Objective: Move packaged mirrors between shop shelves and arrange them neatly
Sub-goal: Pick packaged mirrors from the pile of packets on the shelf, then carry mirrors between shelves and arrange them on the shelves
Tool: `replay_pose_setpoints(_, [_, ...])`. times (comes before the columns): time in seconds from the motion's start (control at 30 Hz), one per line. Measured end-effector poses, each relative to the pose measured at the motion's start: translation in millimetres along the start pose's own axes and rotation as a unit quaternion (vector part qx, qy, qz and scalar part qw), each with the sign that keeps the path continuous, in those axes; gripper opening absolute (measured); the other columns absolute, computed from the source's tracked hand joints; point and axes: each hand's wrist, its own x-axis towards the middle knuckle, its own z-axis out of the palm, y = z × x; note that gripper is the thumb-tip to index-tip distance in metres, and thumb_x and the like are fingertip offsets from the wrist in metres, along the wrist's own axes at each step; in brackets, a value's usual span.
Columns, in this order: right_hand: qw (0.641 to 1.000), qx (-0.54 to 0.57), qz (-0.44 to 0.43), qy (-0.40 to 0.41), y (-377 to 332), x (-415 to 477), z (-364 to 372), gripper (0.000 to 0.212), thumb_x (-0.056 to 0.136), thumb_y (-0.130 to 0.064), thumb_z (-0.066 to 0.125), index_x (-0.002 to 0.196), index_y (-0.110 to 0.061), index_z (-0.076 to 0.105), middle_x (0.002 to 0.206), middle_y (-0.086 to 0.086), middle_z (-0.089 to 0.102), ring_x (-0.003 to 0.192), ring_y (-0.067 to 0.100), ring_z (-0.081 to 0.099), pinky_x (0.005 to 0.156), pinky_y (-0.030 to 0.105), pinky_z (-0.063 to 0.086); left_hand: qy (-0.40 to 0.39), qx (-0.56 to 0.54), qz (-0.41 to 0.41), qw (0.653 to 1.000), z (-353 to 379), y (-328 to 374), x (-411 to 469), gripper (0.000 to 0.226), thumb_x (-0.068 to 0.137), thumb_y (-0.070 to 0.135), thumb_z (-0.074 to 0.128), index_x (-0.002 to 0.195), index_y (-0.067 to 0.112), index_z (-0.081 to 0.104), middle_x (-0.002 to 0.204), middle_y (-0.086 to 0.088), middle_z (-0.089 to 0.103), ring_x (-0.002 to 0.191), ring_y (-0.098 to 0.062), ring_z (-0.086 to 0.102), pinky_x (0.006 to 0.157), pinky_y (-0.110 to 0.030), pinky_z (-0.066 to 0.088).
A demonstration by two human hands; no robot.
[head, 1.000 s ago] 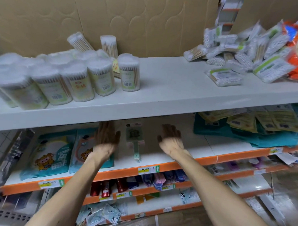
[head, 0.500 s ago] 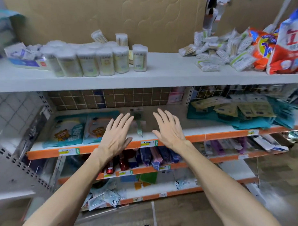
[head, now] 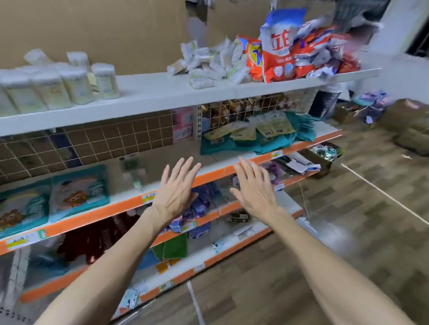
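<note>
On the middle shelf [head: 85,222], just right of two teal packs with a bear picture [head: 80,190], one packaged mirror [head: 133,169] lies flat with its handle toward the near edge. It is blurred, so I cannot tell more details. Both hands are in the air in front of this shelf, to the right of the mirror and apart from it. The left hand [head: 176,192] has its fingers straight and spread, and it holds nothing. The right hand [head: 255,191] is the same, flat and empty. I judge that this one mirror is already placed on its shelf, and it looks rather straight. What is left is not clear — no other mirror is recognisable, so probably the person must fetch the next pack from another shelf and put it beside the first one.
</note>
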Motion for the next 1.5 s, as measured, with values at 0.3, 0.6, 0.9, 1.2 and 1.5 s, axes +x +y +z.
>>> replay_pose_setpoints(0.3, [0.992, -0.035, 0.123, -0.023, 175.4, -71.5, -2.6, 0.072, 0.087, -0.047, 0.062, 0.147, -0.015, 0.038, 0.151, 0.008, 0.039, 0.135, 0.030, 0.040, 0.106, 0.047, 0.037, -0.010, -0.024, 0.111, 0.994, 15.5, 159.7, 109.5, 0.081, 0.083, 0.036, 0.067, 0.150, 0.011, 0.029, 0.157, -0.013, 0.030, 0.144, -0.033, 0.029, 0.111, -0.056, 0.030])
replay_pose_setpoints(0.6, [0.986, -0.024, 0.160, -0.033, 348.8, -85.8, 11.2, 0.071, 0.082, -0.044, 0.070, 0.141, -0.015, 0.041, 0.147, 0.005, 0.042, 0.132, 0.027, 0.041, 0.101, 0.044, 0.040, -0.012, -0.059, 0.097, 0.993, 38.3, 285.7, 212.8, 0.079, 0.090, 0.054, 0.045, 0.155, 0.019, 0.015, 0.162, -0.005, 0.015, 0.150, -0.027, 0.010, 0.118, -0.051, 0.016])
replay_pose_setpoints(0.9, [0.987, 0.007, 0.146, -0.060, 423.9, -62.8, 46.9, 0.069, 0.086, -0.043, 0.066, 0.144, -0.016, 0.039, 0.150, 0.003, 0.040, 0.135, 0.026, 0.038, 0.103, 0.044, 0.039, -0.057, -0.083, 0.047, 0.994, 36.6, 339.0, 271.2, 0.092, 0.082, 0.070, 0.022, 0.155, 0.016, 0.010, 0.163, -0.006, 0.007, 0.151, -0.026, 0.000, 0.121, -0.051, 0.008])
replay_pose_setpoints(1.2, [0.992, 0.012, 0.102, -0.075, 467.0, 0.3, 92.6, 0.067, 0.085, -0.041, 0.067, 0.142, -0.017, 0.043, 0.146, 0.002, 0.044, 0.132, 0.025, 0.041, 0.101, 0.042, 0.041, -0.045, -0.070, 0.015, 0.996, 86.4, 341.3, 347.7, 0.075, 0.093, 0.031, 0.054, 0.154, 0.018, 0.013, 0.163, -0.003, 0.007, 0.150, -0.024, 0.001, 0.121, -0.051, 0.010])
replay_pose_setpoints(1.5, [0.996, 0.017, 0.046, -0.077, 535.7, 135.0, 128.2, 0.063, 0.094, -0.037, 0.055, 0.150, -0.015, 0.033, 0.158, 0.004, 0.030, 0.144, 0.027, 0.026, 0.114, 0.046, 0.028, -0.011, -0.098, -0.031, 0.995, 123.0, 320.2, 477.6, 0.073, 0.093, 0.036, 0.056, 0.152, 0.018, 0.017, 0.160, -0.002, 0.015, 0.149, -0.024, 0.008, 0.120, -0.050, 0.012])
